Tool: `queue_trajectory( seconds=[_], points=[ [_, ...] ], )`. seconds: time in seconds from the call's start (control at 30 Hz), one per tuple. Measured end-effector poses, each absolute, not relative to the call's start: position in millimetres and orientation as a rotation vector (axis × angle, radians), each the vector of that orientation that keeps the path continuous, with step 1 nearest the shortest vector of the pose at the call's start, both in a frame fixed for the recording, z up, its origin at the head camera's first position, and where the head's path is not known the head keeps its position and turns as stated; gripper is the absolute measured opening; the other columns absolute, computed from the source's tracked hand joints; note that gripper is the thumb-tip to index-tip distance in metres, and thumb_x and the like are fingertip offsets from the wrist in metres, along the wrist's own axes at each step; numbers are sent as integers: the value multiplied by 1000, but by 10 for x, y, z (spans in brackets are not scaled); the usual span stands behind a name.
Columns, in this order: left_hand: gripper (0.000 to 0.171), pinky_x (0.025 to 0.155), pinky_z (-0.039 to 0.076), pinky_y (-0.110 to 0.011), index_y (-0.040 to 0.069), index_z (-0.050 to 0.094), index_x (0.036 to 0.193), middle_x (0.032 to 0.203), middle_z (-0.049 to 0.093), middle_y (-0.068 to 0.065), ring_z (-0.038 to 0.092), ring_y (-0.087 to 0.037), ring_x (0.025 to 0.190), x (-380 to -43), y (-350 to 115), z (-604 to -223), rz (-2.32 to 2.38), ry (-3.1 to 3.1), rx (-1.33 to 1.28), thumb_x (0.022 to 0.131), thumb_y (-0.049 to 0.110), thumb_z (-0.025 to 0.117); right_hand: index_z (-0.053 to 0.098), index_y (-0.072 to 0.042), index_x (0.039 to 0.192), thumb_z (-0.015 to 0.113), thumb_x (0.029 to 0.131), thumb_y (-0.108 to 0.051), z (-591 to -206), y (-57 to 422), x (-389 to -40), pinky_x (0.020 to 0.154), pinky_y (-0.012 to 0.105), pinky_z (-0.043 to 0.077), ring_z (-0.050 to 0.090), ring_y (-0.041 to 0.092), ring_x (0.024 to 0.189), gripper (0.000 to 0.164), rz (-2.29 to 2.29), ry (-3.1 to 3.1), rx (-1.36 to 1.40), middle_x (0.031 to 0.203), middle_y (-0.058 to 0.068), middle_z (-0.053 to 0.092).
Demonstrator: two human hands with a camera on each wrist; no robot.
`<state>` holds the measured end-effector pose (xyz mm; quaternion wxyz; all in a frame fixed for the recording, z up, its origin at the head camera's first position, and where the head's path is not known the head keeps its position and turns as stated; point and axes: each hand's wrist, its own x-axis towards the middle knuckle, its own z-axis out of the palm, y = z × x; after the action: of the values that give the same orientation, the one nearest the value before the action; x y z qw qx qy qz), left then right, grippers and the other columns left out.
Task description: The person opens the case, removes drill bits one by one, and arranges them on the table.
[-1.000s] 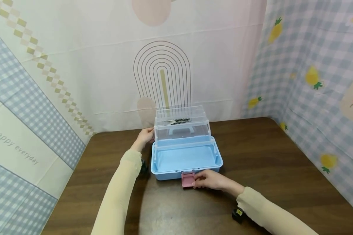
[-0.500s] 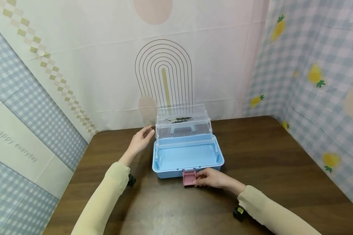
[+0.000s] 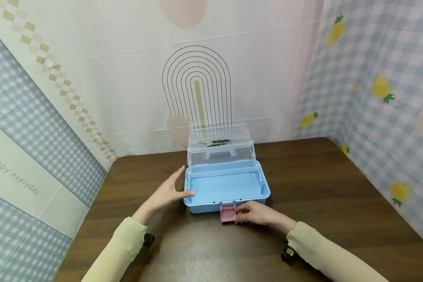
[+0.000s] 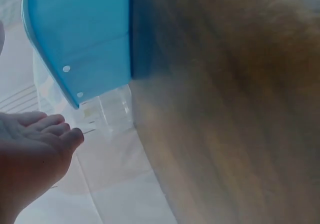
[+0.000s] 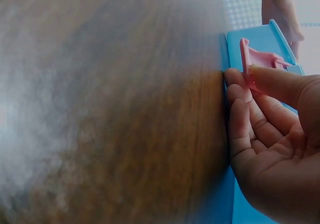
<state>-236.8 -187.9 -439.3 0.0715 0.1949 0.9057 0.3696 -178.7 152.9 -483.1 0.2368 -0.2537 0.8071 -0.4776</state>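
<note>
A blue storage box [image 3: 229, 188] stands opened on the table, its clear trays [image 3: 218, 156] raised toward the back. Several thin dark and silver rods, perhaps drill bits [image 3: 215, 143], lie in an upper tray. At the front hangs a pink latch [image 3: 228, 213]; my right hand [image 3: 256, 213] pinches its right edge between thumb and fingers, as the right wrist view also shows with the latch [image 5: 260, 59]. My left hand [image 3: 165, 192] is spread beside the box's left side, the thumb over the front left rim. Its fingers [image 4: 55, 126] look straight in the left wrist view.
The brown wooden table [image 3: 211, 250] extends around the box. Behind it hangs a patterned cloth [image 3: 137, 94], with checked cloth at both sides. A dark wrist device [image 3: 288, 254] sits under the right sleeve, another [image 3: 148, 239] under the left.
My left hand has let go at the box's rear left side and come forward along that side to the front left rim, fingers spreading. The right hand keeps its pinch on the latch.
</note>
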Motion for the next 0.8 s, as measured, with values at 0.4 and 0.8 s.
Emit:
queue_trajectory(
  seconds=[0.4, 0.8],
  points=[
    [123, 117, 23, -56, 18, 6, 164, 168, 11, -14, 14, -31, 152, -2276, -1883, -4561, 1038, 2721, 702, 77, 55, 84, 73, -1, 91, 65, 99, -18, -4817, 1509, -1797, 58, 22, 42, 50, 10, 67, 21, -1298, 2211, -679, 79, 4, 66],
    [122, 116, 25, -57, 21, 5, 164, 168, 9, -10, 15, -31, 152, -2249, -1847, -4558, 1041, 2703, 660, 77, 58, 82, 75, -5, 99, 63, 101, -20, -4803, 1631, -1786, 66, 26, 50, 59, 13, 75, 20, -1263, 2194, -702, 86, 5, 72]
  ],
)
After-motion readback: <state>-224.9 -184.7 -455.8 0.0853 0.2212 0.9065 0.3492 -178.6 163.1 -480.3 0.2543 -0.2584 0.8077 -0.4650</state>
